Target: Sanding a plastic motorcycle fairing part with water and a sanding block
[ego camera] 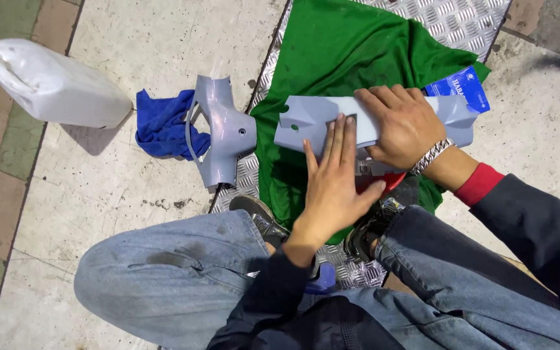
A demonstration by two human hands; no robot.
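While both hands [335,181] [403,123] press, grey panel [319,116] overhangs green cloth [338,52].

A single head-worn camera looks almost straight down from above the person's own lap, close to the work. The bent knees in blue jeans [176,279] fill the lower half of the frame, the paved floor [98,188] runs along the left side, and a metal tread plate [448,16] reaches the upper right edge. With only this one view, nothing overlaps with another.
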